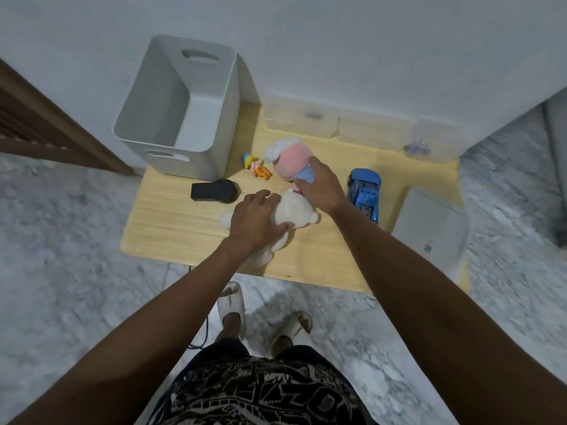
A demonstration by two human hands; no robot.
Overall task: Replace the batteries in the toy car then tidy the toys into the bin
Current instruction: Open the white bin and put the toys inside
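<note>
Your left hand clutches the soft, light cream plush mid-body; your right hand pinches the squashy pink doll at 12 o'clock.

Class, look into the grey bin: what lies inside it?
The grey bin shows only bare inner walls and floor; no toy is visible inside. Its near wall hides the closest strip of floor, so that part cannot be checked. The blue toy car sits outside it.

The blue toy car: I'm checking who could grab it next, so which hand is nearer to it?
Right. The right hand grips the pink plush doll just left of the blue toy car. The left hand holds the white teddy bear, farther left.
</note>
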